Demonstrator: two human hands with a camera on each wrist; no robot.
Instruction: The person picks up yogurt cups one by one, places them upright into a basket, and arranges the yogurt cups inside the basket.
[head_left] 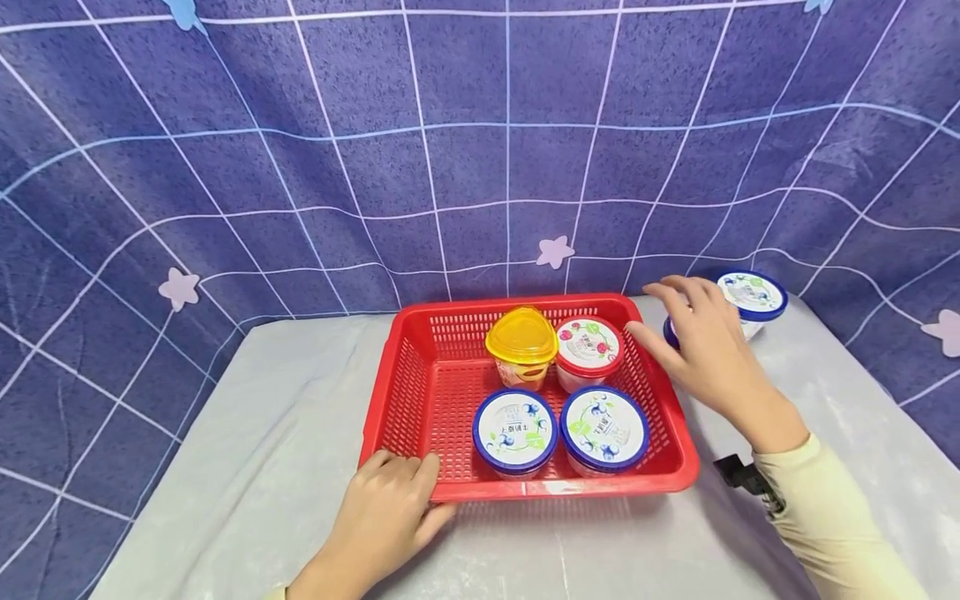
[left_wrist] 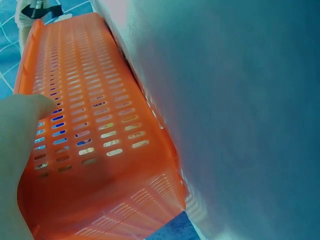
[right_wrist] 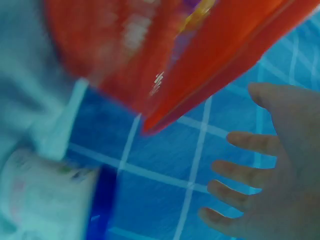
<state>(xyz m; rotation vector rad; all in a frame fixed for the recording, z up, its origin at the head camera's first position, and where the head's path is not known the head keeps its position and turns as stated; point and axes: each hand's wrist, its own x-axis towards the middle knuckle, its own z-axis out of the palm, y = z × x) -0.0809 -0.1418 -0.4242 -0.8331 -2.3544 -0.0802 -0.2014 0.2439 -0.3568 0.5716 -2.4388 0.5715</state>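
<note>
A red plastic basket (head_left: 420, 492) holds several lidded tubs. My left hand (head_left: 386, 508) grips its front rim near the left corner, fingers over the edge; in the left wrist view the thumb (left_wrist: 37, 106) presses the outer wall. Two blue-lidded tubs, a left one (head_left: 515, 429) and a right one (head_left: 604, 427), stand at the front inside. Behind them are a yellow-lidded cup (head_left: 522, 337) and a red-lidded tub (head_left: 590, 343). Beyond the basket's right rim, my right hand (head_left: 701, 354) hovers with fingers spread and nothing held, partly hiding one of two blue-lidded tubs outside.
The farther outside tub (head_left: 752, 293) stands at the table's back right, by the purple-blue gridded curtain (head_left: 465, 167). A pale grey cloth (head_left: 277, 433) covers the table. A black wrist device (head_left: 750, 482) sits at my right sleeve.
</note>
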